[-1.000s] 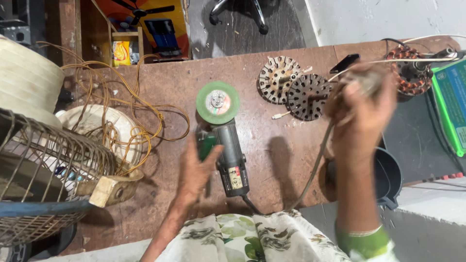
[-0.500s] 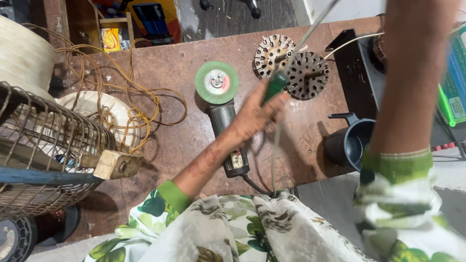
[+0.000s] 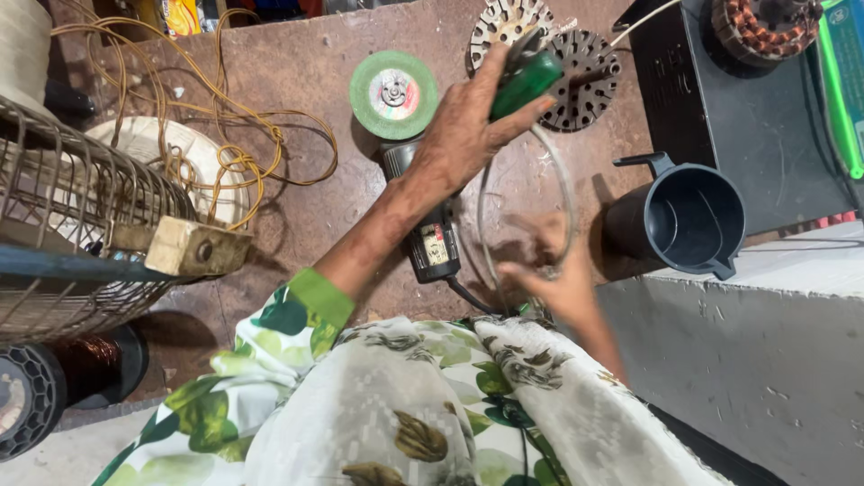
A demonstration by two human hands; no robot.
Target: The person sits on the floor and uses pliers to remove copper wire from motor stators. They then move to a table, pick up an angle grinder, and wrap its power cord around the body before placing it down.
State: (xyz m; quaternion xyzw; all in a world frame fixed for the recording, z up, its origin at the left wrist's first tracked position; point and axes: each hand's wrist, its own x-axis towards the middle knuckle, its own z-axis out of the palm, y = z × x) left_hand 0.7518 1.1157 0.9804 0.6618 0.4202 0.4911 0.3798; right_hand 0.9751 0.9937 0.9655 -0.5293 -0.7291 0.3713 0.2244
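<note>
My left hand (image 3: 468, 126) is closed around the green handle of a corded tool (image 3: 526, 76), held above the brown bench; its dark tip points right over two round metal lamination discs (image 3: 585, 67). A grey cord (image 3: 567, 193) loops down from the handle to my right hand (image 3: 558, 279), which is blurred and pinches the cord near the bench's front edge. An angle grinder (image 3: 430, 243) with a green disc (image 3: 393, 94) lies on the bench under my left forearm.
A black jug (image 3: 688, 220) and a black box (image 3: 720, 99) stand at the right, with a copper-wound stator (image 3: 765, 27) on the box. At the left are a wire fan guard (image 3: 72, 225), tangled yellow wire (image 3: 225, 144) and a copper wire spool (image 3: 85, 364).
My left hand left the grinder and took the green-handled tool. My right arm, raised before, came down and now holds the cord low in front of me.
</note>
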